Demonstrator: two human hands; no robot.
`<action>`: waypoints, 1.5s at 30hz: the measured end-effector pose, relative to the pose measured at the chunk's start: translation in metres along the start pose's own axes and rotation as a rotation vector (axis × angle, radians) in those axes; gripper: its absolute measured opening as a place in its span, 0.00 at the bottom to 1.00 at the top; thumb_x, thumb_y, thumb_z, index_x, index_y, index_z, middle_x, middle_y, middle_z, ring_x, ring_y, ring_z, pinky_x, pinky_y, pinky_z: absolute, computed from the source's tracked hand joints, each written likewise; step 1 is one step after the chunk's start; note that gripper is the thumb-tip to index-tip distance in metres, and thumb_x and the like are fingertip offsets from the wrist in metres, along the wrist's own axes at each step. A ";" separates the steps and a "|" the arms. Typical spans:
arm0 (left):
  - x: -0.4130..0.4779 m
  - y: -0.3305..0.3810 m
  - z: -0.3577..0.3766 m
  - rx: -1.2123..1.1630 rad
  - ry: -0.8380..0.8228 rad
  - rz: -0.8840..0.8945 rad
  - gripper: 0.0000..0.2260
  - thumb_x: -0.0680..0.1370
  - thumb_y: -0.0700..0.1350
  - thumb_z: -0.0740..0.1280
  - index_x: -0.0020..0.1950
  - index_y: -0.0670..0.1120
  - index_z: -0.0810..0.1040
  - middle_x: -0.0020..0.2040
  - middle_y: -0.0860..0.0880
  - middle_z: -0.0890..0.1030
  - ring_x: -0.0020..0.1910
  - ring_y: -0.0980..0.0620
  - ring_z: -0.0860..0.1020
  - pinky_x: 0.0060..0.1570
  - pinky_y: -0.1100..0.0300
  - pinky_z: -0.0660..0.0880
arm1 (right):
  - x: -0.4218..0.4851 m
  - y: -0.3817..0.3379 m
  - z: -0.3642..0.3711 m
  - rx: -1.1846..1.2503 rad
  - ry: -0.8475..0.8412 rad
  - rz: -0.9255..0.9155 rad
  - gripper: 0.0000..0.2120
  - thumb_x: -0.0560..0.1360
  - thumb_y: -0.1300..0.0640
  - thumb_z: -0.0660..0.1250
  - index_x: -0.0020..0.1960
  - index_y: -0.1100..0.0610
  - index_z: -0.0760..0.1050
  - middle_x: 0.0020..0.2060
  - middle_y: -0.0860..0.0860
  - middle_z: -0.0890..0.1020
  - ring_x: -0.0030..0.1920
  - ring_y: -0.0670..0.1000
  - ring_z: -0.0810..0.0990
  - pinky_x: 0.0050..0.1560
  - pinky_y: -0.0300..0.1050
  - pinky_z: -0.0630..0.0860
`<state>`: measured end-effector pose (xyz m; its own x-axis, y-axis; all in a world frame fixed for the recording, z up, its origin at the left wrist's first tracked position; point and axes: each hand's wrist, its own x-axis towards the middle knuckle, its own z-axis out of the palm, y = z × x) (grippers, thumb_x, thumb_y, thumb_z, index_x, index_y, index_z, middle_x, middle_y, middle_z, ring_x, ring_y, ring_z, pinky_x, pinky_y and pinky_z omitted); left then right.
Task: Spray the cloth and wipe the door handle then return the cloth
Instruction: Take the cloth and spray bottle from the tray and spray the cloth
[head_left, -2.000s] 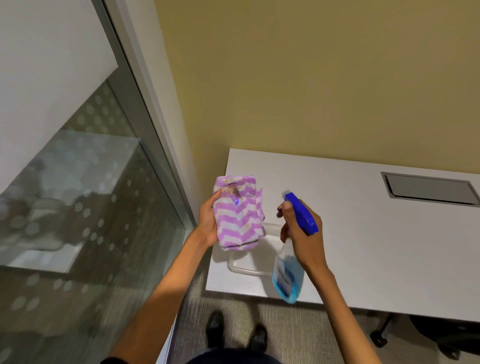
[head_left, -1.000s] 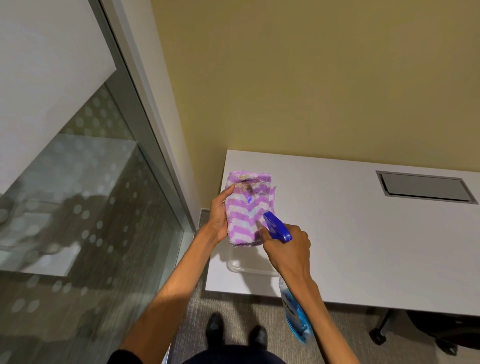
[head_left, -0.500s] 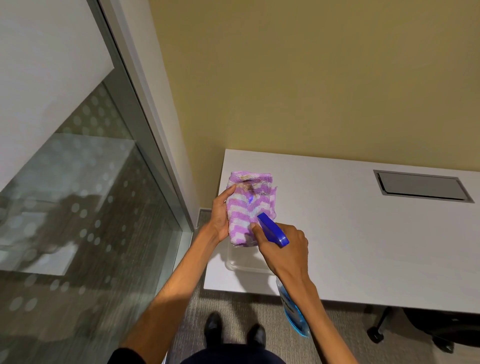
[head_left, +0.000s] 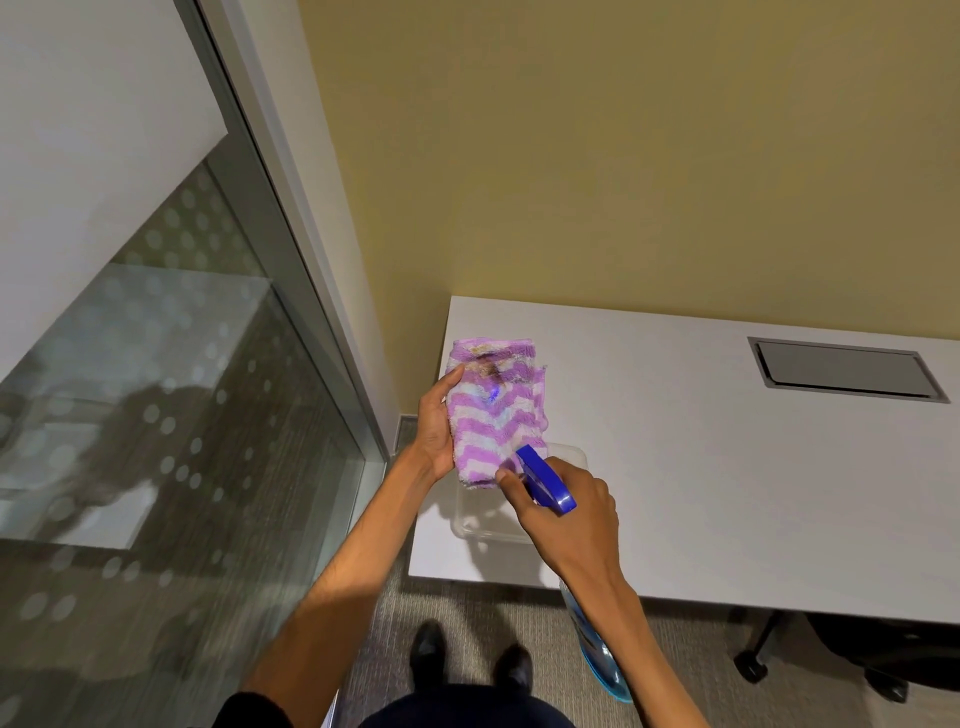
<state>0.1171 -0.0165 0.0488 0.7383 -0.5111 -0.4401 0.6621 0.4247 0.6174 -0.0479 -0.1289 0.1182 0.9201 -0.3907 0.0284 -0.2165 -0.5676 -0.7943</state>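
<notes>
A purple-and-white striped cloth (head_left: 493, 410), stained brown near its top, stands upright in my left hand (head_left: 435, 426), which grips its left edge over the desk's near-left corner. My right hand (head_left: 571, 514) holds a spray bottle (head_left: 545, 478) by its blue trigger head, nozzle almost touching the cloth's lower right edge. The bottle's blue body hangs below my wrist. No door handle is in view.
A clear plastic container (head_left: 483, 525) sits on the white desk (head_left: 727, 467) under the cloth. A grey cable hatch (head_left: 847, 369) lies at the desk's far right. A frosted-dot glass partition (head_left: 182, 415) runs along the left. A chair base (head_left: 753, 660) shows under the desk.
My right hand swung the bottle left and tipped it, bringing the nozzle from apart to right against the cloth. The cloth rose slightly. Little has moved in the last half second.
</notes>
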 end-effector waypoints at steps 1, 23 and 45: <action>0.000 0.001 0.000 -0.005 0.001 0.002 0.21 0.80 0.59 0.60 0.62 0.47 0.79 0.52 0.44 0.85 0.50 0.45 0.83 0.50 0.50 0.81 | -0.001 0.001 0.001 -0.006 -0.014 0.009 0.21 0.72 0.39 0.70 0.29 0.50 0.68 0.22 0.45 0.72 0.28 0.43 0.74 0.28 0.32 0.67; -0.008 0.004 -0.020 -0.081 0.017 -0.019 0.22 0.77 0.60 0.64 0.61 0.46 0.81 0.53 0.43 0.85 0.50 0.44 0.85 0.49 0.49 0.82 | 0.034 0.023 -0.017 0.263 0.267 -0.119 0.17 0.76 0.44 0.70 0.35 0.51 0.71 0.26 0.47 0.72 0.26 0.45 0.68 0.30 0.39 0.67; -0.044 -0.010 -0.061 -0.152 0.110 -0.056 0.22 0.78 0.61 0.61 0.65 0.47 0.75 0.52 0.45 0.82 0.51 0.46 0.82 0.52 0.50 0.81 | 0.088 0.086 0.039 0.410 0.445 -0.091 0.08 0.76 0.53 0.71 0.50 0.42 0.74 0.39 0.41 0.80 0.36 0.43 0.78 0.39 0.37 0.77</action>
<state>0.0858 0.0473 0.0225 0.7039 -0.4555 -0.5450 0.7082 0.5101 0.4882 0.0265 -0.1842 0.0287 0.6851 -0.6691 0.2879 0.0816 -0.3223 -0.9431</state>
